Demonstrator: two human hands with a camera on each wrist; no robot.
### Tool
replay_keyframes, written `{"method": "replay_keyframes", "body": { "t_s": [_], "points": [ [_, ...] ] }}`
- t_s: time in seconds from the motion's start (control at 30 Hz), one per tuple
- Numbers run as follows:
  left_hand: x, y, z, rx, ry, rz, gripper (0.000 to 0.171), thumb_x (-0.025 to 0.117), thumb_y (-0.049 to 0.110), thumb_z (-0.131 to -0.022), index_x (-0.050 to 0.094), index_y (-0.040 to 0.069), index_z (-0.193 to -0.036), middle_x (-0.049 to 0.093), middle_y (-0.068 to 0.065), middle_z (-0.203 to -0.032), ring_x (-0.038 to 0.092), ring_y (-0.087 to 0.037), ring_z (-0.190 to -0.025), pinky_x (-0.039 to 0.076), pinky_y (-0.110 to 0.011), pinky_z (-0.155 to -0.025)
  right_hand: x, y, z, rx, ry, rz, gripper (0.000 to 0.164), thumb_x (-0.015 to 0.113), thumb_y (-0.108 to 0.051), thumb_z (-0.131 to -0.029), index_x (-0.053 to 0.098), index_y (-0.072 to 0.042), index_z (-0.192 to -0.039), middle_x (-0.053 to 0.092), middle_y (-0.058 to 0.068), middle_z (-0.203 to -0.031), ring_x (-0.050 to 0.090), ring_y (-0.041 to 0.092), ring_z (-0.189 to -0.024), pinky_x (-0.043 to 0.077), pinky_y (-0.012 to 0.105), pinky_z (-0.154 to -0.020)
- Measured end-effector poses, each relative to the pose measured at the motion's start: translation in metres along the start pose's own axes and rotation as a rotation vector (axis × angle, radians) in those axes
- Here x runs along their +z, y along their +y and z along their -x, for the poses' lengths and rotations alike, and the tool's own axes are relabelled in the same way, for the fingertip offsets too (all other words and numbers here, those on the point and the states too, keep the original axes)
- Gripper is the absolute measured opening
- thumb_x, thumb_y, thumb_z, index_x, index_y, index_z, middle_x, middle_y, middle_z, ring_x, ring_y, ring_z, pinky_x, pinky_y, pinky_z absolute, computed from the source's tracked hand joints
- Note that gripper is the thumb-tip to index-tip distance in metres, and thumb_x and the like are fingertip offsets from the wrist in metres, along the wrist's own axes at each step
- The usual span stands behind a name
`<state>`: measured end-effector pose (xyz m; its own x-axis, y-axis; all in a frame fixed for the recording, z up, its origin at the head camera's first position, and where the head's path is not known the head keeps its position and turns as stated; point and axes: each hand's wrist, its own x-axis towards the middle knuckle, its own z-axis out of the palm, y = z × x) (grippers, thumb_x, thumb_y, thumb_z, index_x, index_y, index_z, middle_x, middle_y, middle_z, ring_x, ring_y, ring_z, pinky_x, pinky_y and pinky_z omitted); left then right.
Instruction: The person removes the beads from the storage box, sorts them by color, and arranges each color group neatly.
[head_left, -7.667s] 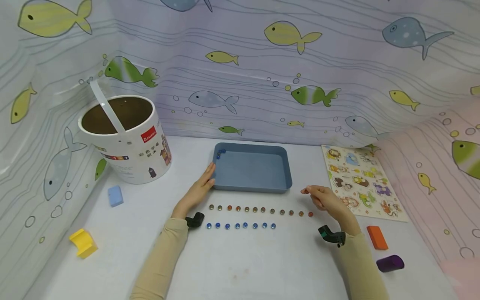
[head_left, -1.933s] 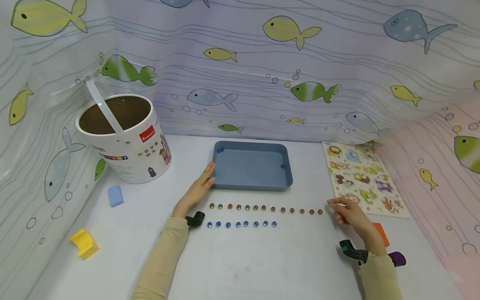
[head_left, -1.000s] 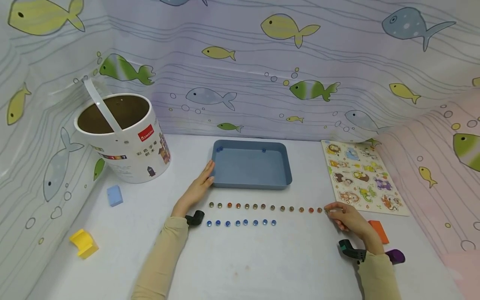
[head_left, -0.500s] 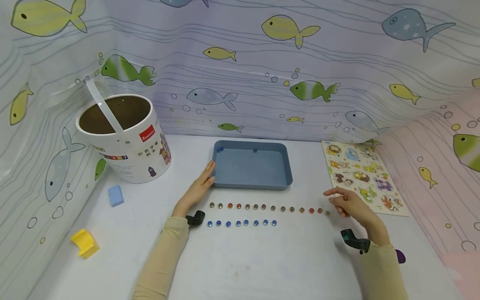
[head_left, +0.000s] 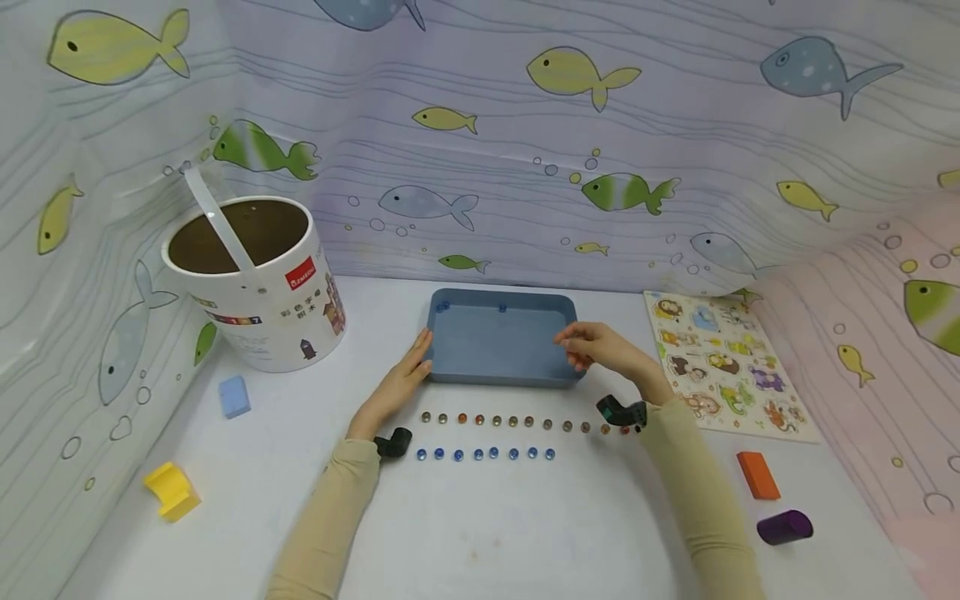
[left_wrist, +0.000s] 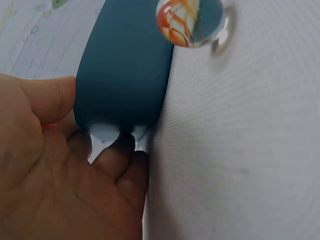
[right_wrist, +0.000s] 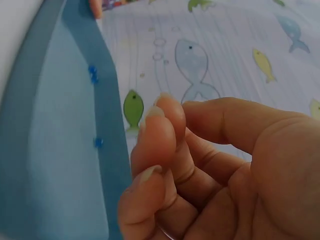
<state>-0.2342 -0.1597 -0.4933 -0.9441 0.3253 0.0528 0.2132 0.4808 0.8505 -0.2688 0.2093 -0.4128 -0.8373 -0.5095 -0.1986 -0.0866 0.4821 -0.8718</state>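
My left hand point(head_left: 396, 385) rests with extended fingers against the left side of the blue-grey tray point(head_left: 504, 379); the left wrist view shows its thumb point(left_wrist: 56, 97) touching the tray wall. Over the tray's right edge hovers my right hand point(head_left: 600, 346), fingers loosely bent, thumb near the index finger, with nothing visible between them. Along the tray's back wall lie a few blue marbles, a cluster point(head_left: 443, 306) at the left corner and a single marble point(head_left: 502, 307) farther right. In front runs a row of brown and orange marbles point(head_left: 513, 421), its right end partly hidden by my right wrist.
Nearer me lies a shorter row of blue marbles point(head_left: 493, 452). A white bucket point(head_left: 262, 333), a blue block point(head_left: 235, 397) and a yellow block point(head_left: 172, 492) are on the left. On the right are an animal puzzle board point(head_left: 720, 367), an orange block point(head_left: 758, 475) and a purple cylinder point(head_left: 784, 527).
My right hand added marbles to the right end of the brown-orange row, released the last one, then moved left to the tray. The lone blue marble rolled left. My left hand stayed put.
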Motion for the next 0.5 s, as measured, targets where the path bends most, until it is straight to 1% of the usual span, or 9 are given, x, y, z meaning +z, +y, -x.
{"method": "replay_keyframes", "body": {
  "t_s": [0.1, 0.17, 0.2, 0.23, 0.3, 0.37, 0.43, 0.5],
  "points": [
    [0.001, -0.001, 0.001, 0.004, -0.001, 0.009, 0.056, 0.038, 0.015, -0.105, 0.015, 0.004, -0.155, 0.004, -0.013, -0.164, 0.004, -0.035, -0.151, 0.008, -0.054, -0.122, 0.004, -0.013, -0.024, -0.039, -0.009, -0.005, 0.035, 0.045, -0.019, -0.103, 0.055, 0.004, -0.127, 0.059, 0.007, -0.079, 0.057, 0.026, -0.072, 0.051, 0.036, -0.070],
    [0.001, -0.001, 0.001, 0.005, -0.004, 0.014, 0.056, 0.037, 0.015, -0.105, 0.014, 0.003, -0.155, 0.004, -0.013, -0.164, 0.004, -0.036, -0.151, 0.008, -0.054, -0.122, 0.007, -0.019, -0.040, -0.050, -0.011, -0.019, 0.034, 0.045, -0.020, -0.103, 0.055, 0.001, -0.128, 0.060, 0.012, -0.083, 0.057, 0.022, -0.072, 0.051, 0.035, -0.071],
    [0.001, -0.001, 0.001, 0.003, -0.005, 0.015, 0.056, 0.037, 0.015, -0.105, 0.015, 0.003, -0.155, 0.004, -0.013, -0.164, 0.004, -0.035, -0.151, 0.008, -0.054, -0.122, 0.009, -0.022, -0.047, -0.048, -0.008, -0.031, 0.033, 0.045, -0.020, -0.103, 0.056, 0.000, -0.127, 0.060, 0.015, -0.085, 0.057, 0.019, -0.071, 0.050, 0.033, -0.070],
    [0.001, -0.001, 0.001, 0.001, -0.006, 0.016, 0.055, 0.037, 0.015, -0.105, 0.015, 0.004, -0.155, 0.004, -0.012, -0.164, 0.004, -0.035, -0.151, 0.008, -0.053, -0.122, 0.011, -0.025, -0.055, -0.038, -0.003, -0.049, 0.032, 0.045, -0.020, -0.103, 0.056, -0.001, -0.127, 0.060, 0.015, -0.086, 0.057, 0.016, -0.070, 0.050, 0.032, -0.070],
    [0.001, -0.001, 0.001, -0.003, -0.004, 0.017, 0.055, 0.037, 0.015, -0.105, 0.015, 0.005, -0.155, 0.005, -0.011, -0.165, 0.004, -0.034, -0.151, 0.008, -0.053, -0.122, 0.015, -0.029, -0.069, -0.023, 0.008, -0.078, 0.033, 0.045, -0.019, -0.103, 0.056, -0.001, -0.128, 0.059, 0.015, -0.086, 0.058, 0.016, -0.071, 0.050, 0.029, -0.070],
    [0.001, -0.002, 0.001, -0.003, 0.001, 0.012, 0.055, 0.038, 0.016, -0.105, 0.016, 0.005, -0.155, 0.006, -0.010, -0.165, 0.005, -0.033, -0.151, 0.008, -0.052, -0.123, 0.020, -0.032, -0.082, 0.002, 0.023, -0.109, 0.035, 0.046, -0.019, -0.103, 0.055, 0.001, -0.130, 0.059, 0.011, -0.086, 0.059, 0.020, -0.074, 0.051, 0.032, -0.074],
    [0.000, -0.002, 0.001, 0.003, 0.004, 0.004, 0.056, 0.038, 0.017, -0.105, 0.016, 0.005, -0.155, 0.006, -0.010, -0.164, 0.006, -0.033, -0.151, 0.009, -0.052, -0.122, 0.024, -0.032, -0.094, 0.027, 0.043, -0.128, 0.037, 0.046, -0.019, -0.103, 0.055, 0.002, -0.131, 0.059, 0.005, -0.084, 0.060, 0.023, -0.078, 0.052, 0.038, -0.080],
    [0.000, -0.002, 0.001, 0.009, 0.007, -0.003, 0.056, 0.038, 0.017, -0.105, 0.016, 0.005, -0.155, 0.006, -0.012, -0.164, 0.007, -0.035, -0.151, 0.010, -0.054, -0.122, 0.028, -0.029, -0.106, 0.045, 0.066, -0.140, 0.039, 0.046, -0.020, -0.103, 0.053, 0.003, -0.133, 0.060, 0.006, -0.085, 0.059, 0.025, -0.080, 0.051, 0.043, -0.083]
  ]
}}
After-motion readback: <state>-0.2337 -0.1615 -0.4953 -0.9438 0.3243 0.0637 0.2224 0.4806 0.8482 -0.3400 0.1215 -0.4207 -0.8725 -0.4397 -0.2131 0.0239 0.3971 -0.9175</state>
